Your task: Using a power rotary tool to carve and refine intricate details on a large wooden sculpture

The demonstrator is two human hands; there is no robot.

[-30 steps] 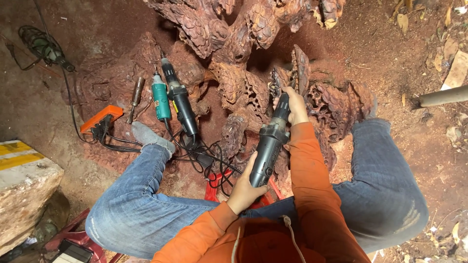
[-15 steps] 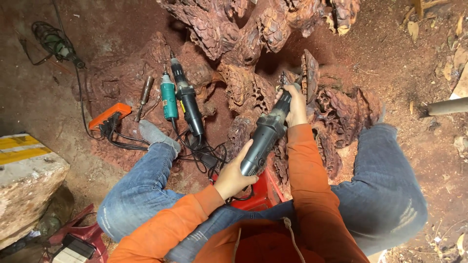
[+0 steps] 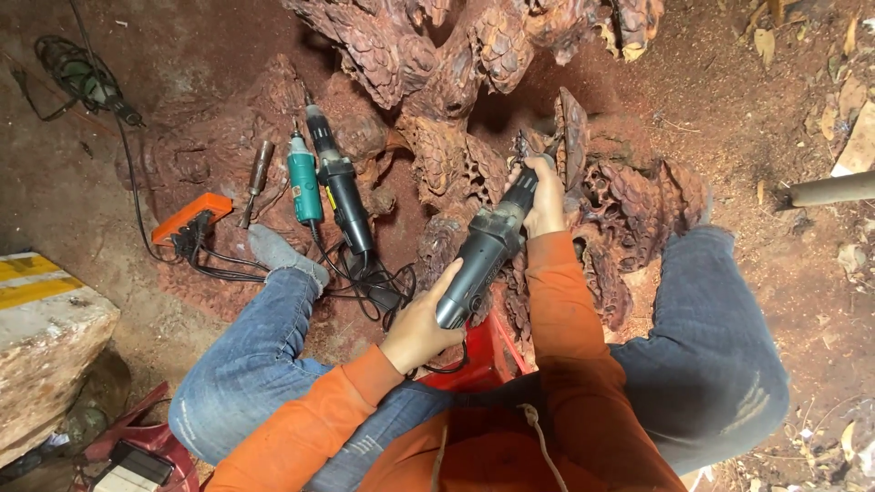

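I hold a dark grey power carving tool [image 3: 488, 246] with both hands. My left hand [image 3: 421, 325] grips its rear end, close to my lap. My right hand [image 3: 547, 196] wraps the front near the bit, which touches a reddish-brown carved wooden root sculpture [image 3: 456, 155] with scale-like texture. I sit on the ground in blue jeans and an orange top, legs spread around the carving.
A black power tool [image 3: 339, 191], a teal one [image 3: 303, 182] and a small chisel-like tool [image 3: 258, 178] lie on the sawdust at left, cables running to an orange power strip [image 3: 187, 219]. A red stool [image 3: 483, 360] is under me. A wooden block [image 3: 46, 337] sits far left, a pipe [image 3: 829, 189] right.
The view has shifted slightly; my left hand has slid along the tool's rear and the tool sits a little more upright against the carving. My right hand stays at the front.
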